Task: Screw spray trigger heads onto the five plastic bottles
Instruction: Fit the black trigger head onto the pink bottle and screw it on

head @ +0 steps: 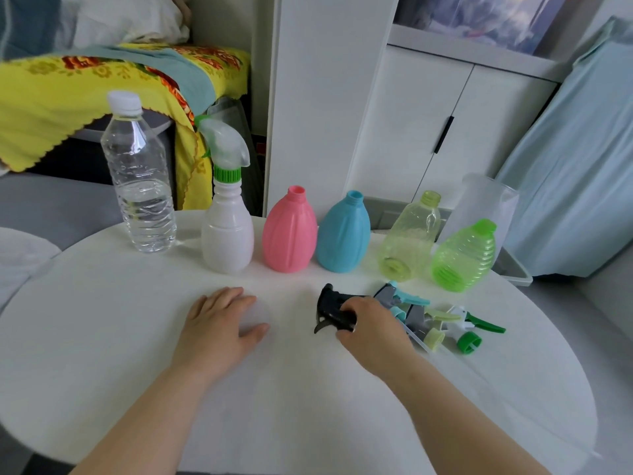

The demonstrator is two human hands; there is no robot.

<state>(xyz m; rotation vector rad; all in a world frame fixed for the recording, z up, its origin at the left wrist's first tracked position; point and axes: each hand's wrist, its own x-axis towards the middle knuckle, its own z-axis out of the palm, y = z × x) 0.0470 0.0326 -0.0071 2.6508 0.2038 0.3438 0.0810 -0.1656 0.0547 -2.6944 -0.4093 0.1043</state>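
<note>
Across the round white worktop (308, 389): everything for the job stands or lies on it, bottles along the far edge, loose heads at the right.
Water bottle (138, 186): clear, capped in white, upright at the far left of the row, partly filled.
White bottle (226, 231): upright beside the water bottle, already wearing a clear trigger head (224, 145) with a green collar.
Pink bottle (289, 231): upright in the middle of the row, neck bare.
Blue bottle (343, 233): upright just right of the pink one, almost touching it, neck bare.
Pale yellow-green bottle (409, 234): clear, upright, neck bare, right of the blue one.
Bright green bottle (464, 258): clear, ribbed, neck bare, at the right end of the row, standing nearer to me than the others.
Clear cup (486, 207): frosted, behind the two green bottles.
My left hand (219, 332): rests palm down on the worktop in front of the white bottle, fingers spread and flat, grip open and holding nothing.
My right hand (371, 329): reaches to the pile of heads, fingers curled around the black trigger head (330, 308); grip closed on it, its lever pointing left and down near the worktop.
Loose trigger heads (442, 320): a small heap just right of my right hand, a teal-and-grey one, a pale yellow one and a white-and-green one, lying on their sides and overlapping.
</note>
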